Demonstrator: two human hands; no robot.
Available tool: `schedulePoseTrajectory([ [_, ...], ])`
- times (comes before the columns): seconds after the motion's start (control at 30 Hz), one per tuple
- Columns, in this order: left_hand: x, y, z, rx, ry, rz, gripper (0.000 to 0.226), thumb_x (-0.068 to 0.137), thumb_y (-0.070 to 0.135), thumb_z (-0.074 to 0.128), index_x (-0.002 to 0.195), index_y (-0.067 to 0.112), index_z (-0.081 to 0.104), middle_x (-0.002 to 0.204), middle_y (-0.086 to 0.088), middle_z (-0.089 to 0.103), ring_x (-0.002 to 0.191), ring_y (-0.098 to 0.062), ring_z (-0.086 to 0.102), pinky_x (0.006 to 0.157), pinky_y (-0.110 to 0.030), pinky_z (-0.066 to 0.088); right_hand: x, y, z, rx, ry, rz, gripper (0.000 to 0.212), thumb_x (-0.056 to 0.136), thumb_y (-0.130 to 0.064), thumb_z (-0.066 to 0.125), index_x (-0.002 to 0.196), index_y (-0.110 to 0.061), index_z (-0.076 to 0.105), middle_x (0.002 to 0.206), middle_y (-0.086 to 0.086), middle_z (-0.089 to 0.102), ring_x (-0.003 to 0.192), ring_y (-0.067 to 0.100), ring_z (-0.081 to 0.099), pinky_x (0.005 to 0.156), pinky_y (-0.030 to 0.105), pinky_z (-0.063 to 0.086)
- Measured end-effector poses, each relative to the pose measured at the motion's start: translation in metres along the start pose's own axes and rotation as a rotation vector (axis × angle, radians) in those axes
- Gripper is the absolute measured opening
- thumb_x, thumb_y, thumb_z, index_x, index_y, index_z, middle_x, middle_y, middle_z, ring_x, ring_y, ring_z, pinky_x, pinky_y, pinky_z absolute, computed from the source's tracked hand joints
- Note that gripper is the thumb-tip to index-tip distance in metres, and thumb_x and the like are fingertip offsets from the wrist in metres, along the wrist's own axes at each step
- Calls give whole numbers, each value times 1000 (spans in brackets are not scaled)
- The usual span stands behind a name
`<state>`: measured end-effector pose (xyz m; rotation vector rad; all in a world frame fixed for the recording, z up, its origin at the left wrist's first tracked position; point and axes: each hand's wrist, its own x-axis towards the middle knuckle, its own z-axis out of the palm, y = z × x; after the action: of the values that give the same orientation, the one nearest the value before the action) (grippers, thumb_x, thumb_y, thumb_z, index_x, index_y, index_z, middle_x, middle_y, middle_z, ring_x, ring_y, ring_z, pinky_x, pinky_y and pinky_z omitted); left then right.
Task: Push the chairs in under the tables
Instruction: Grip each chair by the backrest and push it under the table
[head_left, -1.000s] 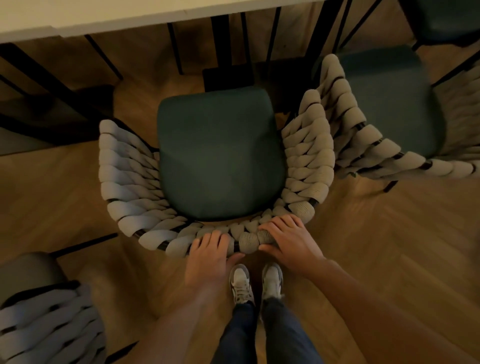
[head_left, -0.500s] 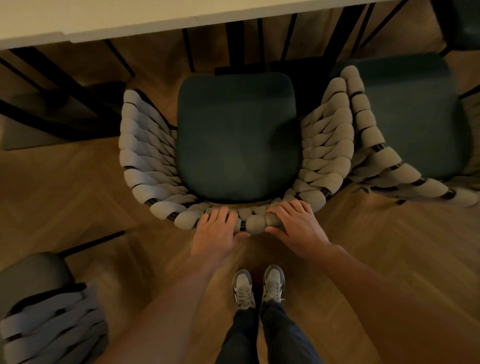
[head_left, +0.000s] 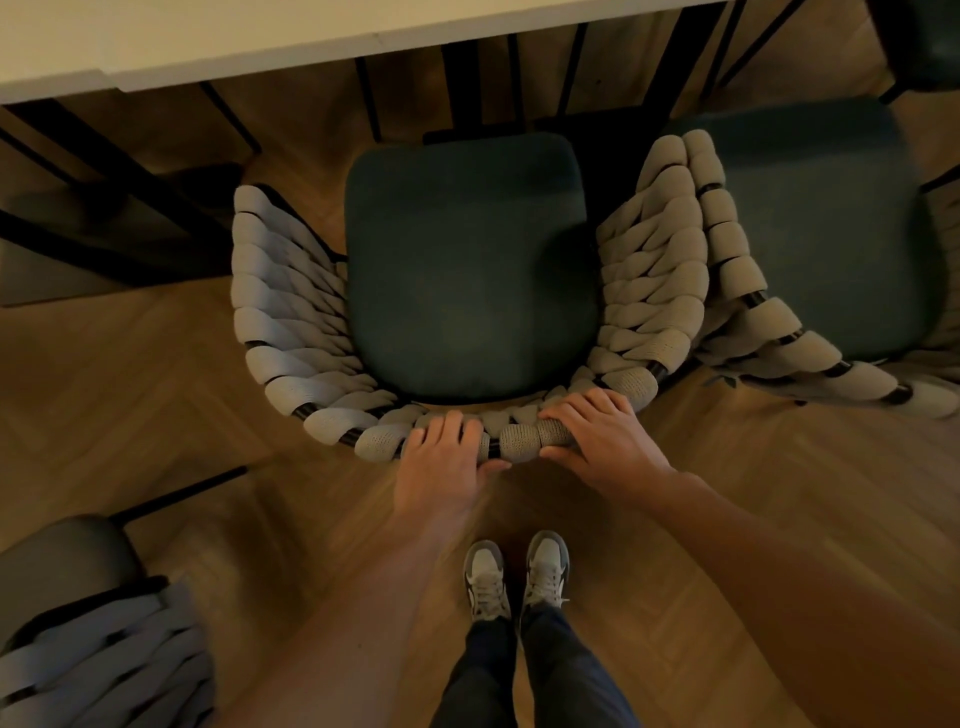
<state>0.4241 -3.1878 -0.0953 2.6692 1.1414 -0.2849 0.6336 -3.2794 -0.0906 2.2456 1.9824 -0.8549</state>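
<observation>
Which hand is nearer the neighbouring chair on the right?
Right. The right hand grips the middle chair's backrest on the side toward the neighbouring chair; the left hand holds the same backrest further from it.

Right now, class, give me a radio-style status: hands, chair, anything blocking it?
Left hand and right hand both grip the middle chair backrest. Seat front not yet under the table. Neighbouring chair crowds its right side.
</observation>
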Motion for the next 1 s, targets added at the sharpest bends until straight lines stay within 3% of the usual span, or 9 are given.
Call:
schedulePoseTrajectory([
  [0.13, 1, 3, -3, 15, 8, -10, 56, 93, 65, 36, 118, 19, 56, 115, -1, 56, 107, -20, 53, 91, -36, 41, 2, 3, -1, -28, -9, -9, 79, 88, -73, 3, 138, -30, 46, 137, -4, 54, 130, 21, 45, 114, 42, 28],
  [0.33, -2, 5, -4, 17, -10, -30, 57, 91, 65, 33, 118, 20, 55, 115, 0, 55, 107, -20, 53, 92, -36, 41, 0, -1, -1, -26, -24, -5, 63, 92, -64, 25, 143, -30, 42, 144, -5, 47, 137, 20, 36, 118, 40, 19],
  [0.5, -12, 11, -1, 23, -67, -31, 58, 96, 66, 31, 126, 20, 50, 125, -1, 51, 115, -19, 48, 96, -35, 37, -4, 3, 3, -51, -54, -32, 76, 89, -75, 10, 141, -31, 43, 140, -4, 51, 134, 21, 41, 115, 41, 25],
  [0.67, -14, 9, 3, 5, -3, -15, 56, 94, 65, 34, 114, 18, 57, 112, -2, 57, 104, -21, 54, 88, -36, 42, -5, 2, 2, -51, -43, -28, 72, 88, -71, 13, 142, -32, 42, 141, -6, 49, 134, 19, 39, 116, 40, 23],
  [0.87, -12, 2, 7, -12, 19, 8, 56, 93, 66, 36, 116, 19, 58, 112, -1, 57, 104, -20, 55, 89, -37, 42, -4, 0, 2, -22, -5, -28, 54, 95, -60, 38, 140, -30, 45, 140, -5, 51, 133, 20, 40, 116, 40, 23],
  [1.0, -12, -2, 6, -14, 39, 18, 53, 93, 65, 38, 113, 20, 58, 110, 0, 57, 103, -20, 55, 88, -37, 43, -3, -4, 2, -12, -8, -21, 57, 93, -61, 35, 140, -30, 46, 140, -4, 51, 133, 21, 40, 116, 40, 23],
])
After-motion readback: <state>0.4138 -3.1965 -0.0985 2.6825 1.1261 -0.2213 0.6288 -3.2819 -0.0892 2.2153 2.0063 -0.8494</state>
